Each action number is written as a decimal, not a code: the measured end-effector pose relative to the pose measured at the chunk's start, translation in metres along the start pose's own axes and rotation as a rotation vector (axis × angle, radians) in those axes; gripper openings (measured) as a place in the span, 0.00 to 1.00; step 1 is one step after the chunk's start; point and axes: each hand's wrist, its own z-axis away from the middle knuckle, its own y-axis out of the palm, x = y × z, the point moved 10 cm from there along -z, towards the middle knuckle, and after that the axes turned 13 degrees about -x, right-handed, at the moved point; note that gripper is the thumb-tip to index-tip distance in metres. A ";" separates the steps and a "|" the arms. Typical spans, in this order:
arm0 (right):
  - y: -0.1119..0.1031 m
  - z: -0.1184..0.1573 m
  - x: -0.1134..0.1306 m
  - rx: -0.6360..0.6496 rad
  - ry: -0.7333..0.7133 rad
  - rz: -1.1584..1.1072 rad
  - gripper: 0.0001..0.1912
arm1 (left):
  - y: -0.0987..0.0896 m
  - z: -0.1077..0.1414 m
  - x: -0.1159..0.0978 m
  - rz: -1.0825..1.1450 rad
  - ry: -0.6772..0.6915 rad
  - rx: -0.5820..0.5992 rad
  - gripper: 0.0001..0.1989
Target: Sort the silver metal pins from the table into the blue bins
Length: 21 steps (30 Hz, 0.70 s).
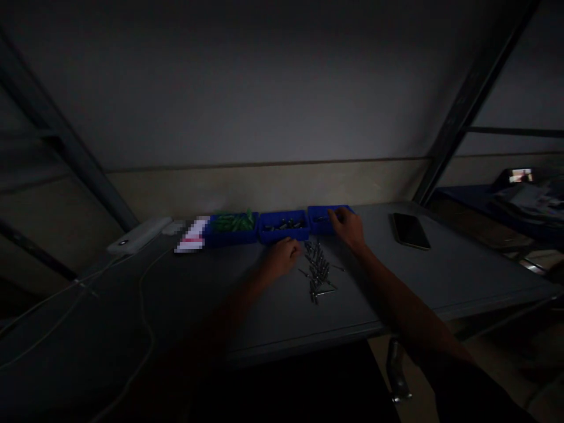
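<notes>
Three blue bins stand side by side along the back of the grey table. Green pieces (pixel 233 222) fill the left bin (pixel 233 237); metal parts lie in the middle bin (pixel 284 235) and the right bin (pixel 315 225). In front of them is a loose pile of slim metal parts (pixel 318 264). My left hand (pixel 284 257) is just left of the pile, below the middle bin, its fingers curled together; whatever they hold is too small to name. Over the right bin's right part, my right hand (pixel 348 226) reaches down with bent fingers, their tips hard to make out in the dim light.
A dark phone (pixel 410 230) lies on the table (pixel 374 299) at the right. At the left are a white power strip (pixel 140 235), pale cables and a blurred-out card (pixel 192 236). Metal frame posts rise on both sides.
</notes>
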 end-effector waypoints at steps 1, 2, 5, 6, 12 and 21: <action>0.004 0.003 0.006 0.038 -0.021 -0.020 0.21 | -0.003 0.001 0.001 0.001 -0.011 -0.022 0.05; 0.009 0.008 0.016 0.102 -0.066 -0.047 0.20 | -0.006 0.002 0.003 0.007 -0.020 -0.045 0.06; 0.030 0.037 0.060 0.369 -0.294 -0.155 0.14 | -0.015 0.004 0.010 0.027 -0.045 -0.085 0.08; 0.034 0.048 0.073 0.444 -0.367 -0.183 0.12 | -0.018 0.003 0.013 0.028 -0.056 -0.094 0.09; 0.044 0.076 0.099 0.567 -0.523 -0.182 0.07 | -0.032 0.001 0.029 0.045 -0.129 -0.159 0.14; 0.047 0.066 0.087 0.501 -0.479 -0.048 0.14 | -0.042 0.002 0.008 0.169 -0.011 -0.218 0.08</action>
